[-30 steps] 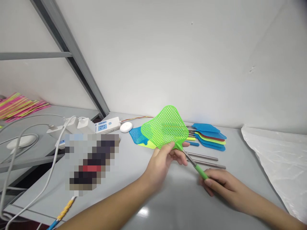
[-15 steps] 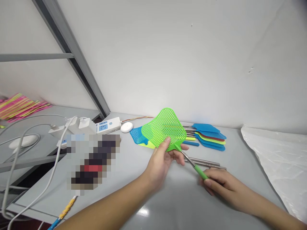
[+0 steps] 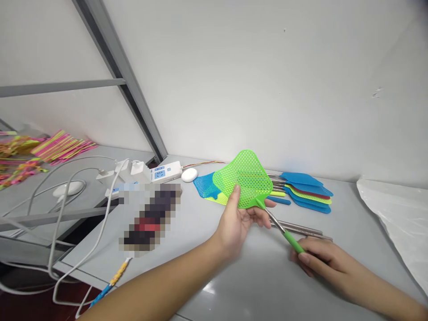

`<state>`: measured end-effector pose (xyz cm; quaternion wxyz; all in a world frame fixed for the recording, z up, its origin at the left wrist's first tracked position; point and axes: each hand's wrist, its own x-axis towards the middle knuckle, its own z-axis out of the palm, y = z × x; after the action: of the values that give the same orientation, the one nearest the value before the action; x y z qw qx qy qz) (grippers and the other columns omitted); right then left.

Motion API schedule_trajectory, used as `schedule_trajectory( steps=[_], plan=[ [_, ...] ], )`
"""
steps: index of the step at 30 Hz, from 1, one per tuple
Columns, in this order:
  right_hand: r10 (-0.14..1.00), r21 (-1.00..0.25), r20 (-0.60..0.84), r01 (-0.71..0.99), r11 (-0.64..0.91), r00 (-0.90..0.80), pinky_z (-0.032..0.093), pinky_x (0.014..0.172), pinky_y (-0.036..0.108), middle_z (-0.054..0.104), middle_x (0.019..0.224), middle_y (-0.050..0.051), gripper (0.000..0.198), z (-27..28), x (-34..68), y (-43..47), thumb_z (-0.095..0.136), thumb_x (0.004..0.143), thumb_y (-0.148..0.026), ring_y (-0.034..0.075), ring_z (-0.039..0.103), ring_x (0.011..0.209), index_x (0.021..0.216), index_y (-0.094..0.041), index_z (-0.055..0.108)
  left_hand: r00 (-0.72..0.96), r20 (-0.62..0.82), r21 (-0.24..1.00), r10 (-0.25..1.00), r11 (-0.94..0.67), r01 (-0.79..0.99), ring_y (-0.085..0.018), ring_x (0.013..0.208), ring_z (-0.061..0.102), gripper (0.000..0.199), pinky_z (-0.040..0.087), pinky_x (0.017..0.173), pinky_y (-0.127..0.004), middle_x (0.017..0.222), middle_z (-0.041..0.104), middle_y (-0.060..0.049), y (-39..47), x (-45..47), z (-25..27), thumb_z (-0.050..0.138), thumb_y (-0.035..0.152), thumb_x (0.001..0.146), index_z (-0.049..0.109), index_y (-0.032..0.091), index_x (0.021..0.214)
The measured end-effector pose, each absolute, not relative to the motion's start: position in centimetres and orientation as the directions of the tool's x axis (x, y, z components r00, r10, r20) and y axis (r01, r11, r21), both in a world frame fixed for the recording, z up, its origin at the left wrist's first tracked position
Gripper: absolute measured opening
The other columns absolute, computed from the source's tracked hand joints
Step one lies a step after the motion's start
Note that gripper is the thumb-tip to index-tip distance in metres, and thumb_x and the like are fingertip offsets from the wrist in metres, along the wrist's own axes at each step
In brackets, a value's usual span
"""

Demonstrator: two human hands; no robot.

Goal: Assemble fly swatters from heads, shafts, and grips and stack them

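Observation:
Between my hands is a green fly swatter (image 3: 247, 180) with a perforated head, a short metal shaft and a green grip. My left hand (image 3: 239, 218) pinches the lower part of its head, thumb on top and fingers underneath. The end of the green grip is held in my right hand (image 3: 317, 256). Behind the held swatter, blue and yellow swatter heads (image 3: 204, 185) lie on the table. To the right a stack of swatters (image 3: 307, 191) in blue, yellow and red lies with metal shafts pointing left. Metal rods (image 3: 304, 229) rest just beyond my right hand.
A white power strip (image 3: 165, 173) with plugs and looping cables (image 3: 110, 205) stands on the left, near a round white object (image 3: 189, 174). A pixelated item (image 3: 150, 218) lies in front. White sheeting (image 3: 394, 218) covers the right side. Pink and yellow strips (image 3: 68, 146) lie far left.
The view has turned a little to the left, so everything sits further right in the picture. Both hands keep the same hold on the green fly swatter.

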<state>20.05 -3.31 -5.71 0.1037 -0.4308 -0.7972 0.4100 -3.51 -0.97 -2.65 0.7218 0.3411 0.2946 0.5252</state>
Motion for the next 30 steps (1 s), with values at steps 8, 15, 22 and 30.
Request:
schedule_trajectory(
  steps=[8,15,22,30],
  plan=[
    [0.800,-0.763,-0.171,0.591,0.262,-0.575,0.041,0.063,0.026,0.058,0.070,0.001,0.033,-5.8,20.3,-2.9,0.045,0.092,-0.047,0.016,0.052,0.067,0.077,-0.022,0.060,0.300,-0.083,0.695,0.950,0.271,-0.666,-0.016,0.053,0.052,0.084,0.041,0.062,-0.031,0.065,0.062,-0.009,-0.7,-3.5,-2.4,0.021,0.080,0.079,0.067,0.011,0.092],
    [0.943,-0.711,0.026,0.657,0.252,-0.333,0.044,0.072,0.030,0.065,0.090,0.003,0.030,-6.4,21.7,-1.5,0.054,0.087,-0.050,0.020,0.057,0.081,0.102,-0.027,0.068,0.210,-0.112,0.581,0.971,0.235,-0.779,-0.019,0.067,0.058,0.065,0.044,0.060,-0.030,0.083,0.063,-0.007,-0.1,-4.9,-1.1,0.043,0.075,0.076,0.062,0.019,0.103],
    [0.963,-0.668,0.206,0.693,0.270,-0.177,0.044,0.075,0.031,0.066,0.096,0.002,0.027,-6.4,22.7,-0.7,0.056,0.086,-0.049,0.020,0.057,0.086,0.097,-0.028,0.069,0.136,-0.154,0.622,0.979,0.203,-0.756,-0.022,0.082,0.062,0.034,0.047,0.068,-0.031,0.090,0.066,-0.007,0.1,-5.9,0.4,0.054,0.046,0.078,0.066,0.016,0.090],
    [0.936,-0.609,0.300,0.719,0.336,-0.183,0.047,0.075,0.031,0.067,0.092,0.003,0.025,-6.5,22.3,-1.3,0.054,0.088,-0.044,0.020,0.060,0.084,0.099,-0.027,0.069,0.140,-0.207,0.599,0.968,0.238,-0.765,-0.023,0.089,0.062,0.030,0.048,0.076,-0.033,0.092,0.068,-0.005,2.3,-7.2,-0.7,0.057,0.041,0.075,0.066,0.016,0.089]
  ],
)
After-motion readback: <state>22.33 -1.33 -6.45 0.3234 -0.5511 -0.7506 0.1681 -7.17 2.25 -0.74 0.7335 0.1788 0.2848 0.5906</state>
